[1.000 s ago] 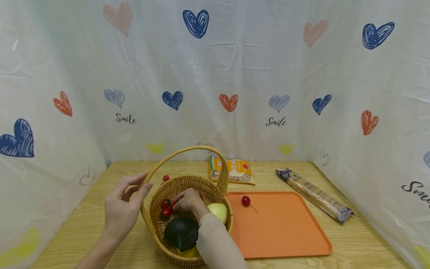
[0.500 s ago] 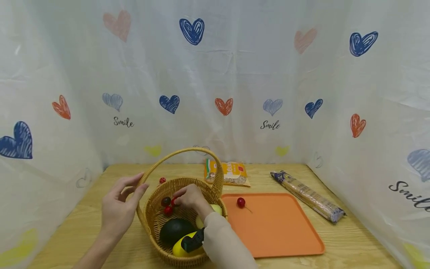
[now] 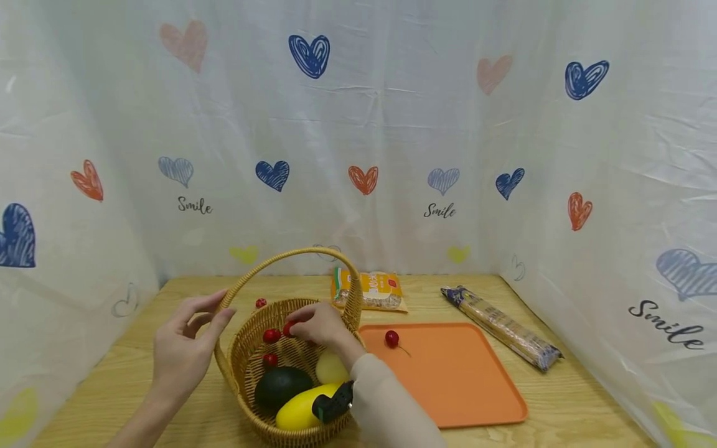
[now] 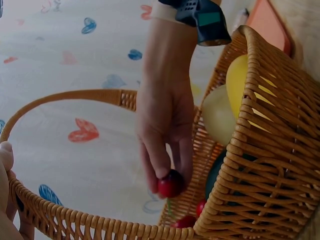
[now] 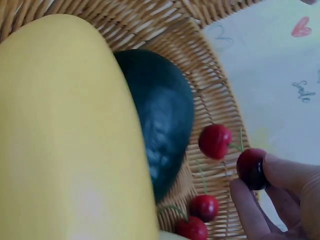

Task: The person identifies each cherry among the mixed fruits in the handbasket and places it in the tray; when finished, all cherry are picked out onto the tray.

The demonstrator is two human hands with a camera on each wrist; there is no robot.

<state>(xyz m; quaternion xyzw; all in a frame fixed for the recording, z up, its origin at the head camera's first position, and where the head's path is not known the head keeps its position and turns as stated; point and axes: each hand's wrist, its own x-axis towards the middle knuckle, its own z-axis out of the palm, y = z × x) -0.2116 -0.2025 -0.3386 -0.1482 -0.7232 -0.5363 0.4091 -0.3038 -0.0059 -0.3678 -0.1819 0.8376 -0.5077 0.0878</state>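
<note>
My left hand (image 3: 182, 348) grips the left side of the wicker basket's arched handle (image 3: 302, 251). Inside the basket (image 3: 246, 348), my right hand (image 3: 322, 323) pinches a dark red cherry (image 5: 251, 169) between thumb and fingers. In the right wrist view that cherry sits just above a second cherry (image 5: 215, 141), with two more cherries (image 5: 204, 207) lower down. A dark green, smooth avocado-shaped fruit (image 3: 282, 387) lies in the basket beside a long yellow fruit (image 3: 302, 409). A pale round fruit (image 3: 332, 367) is partly hidden by my right forearm.
To the basket's right is an orange tray (image 3: 448, 373) bearing one stemmed cherry (image 3: 392, 339). Behind stand an orange food packet (image 3: 372, 291) and, at right, a long noodle-like packet (image 3: 501, 326). A small red item (image 3: 261, 303) lies behind the basket. Printed curtains enclose the table.
The head view has shifted, so everything slides left. My right hand has drawn the cherry slightly up and right from the others, which now lie farther apart. My left hand keeps its hold.
</note>
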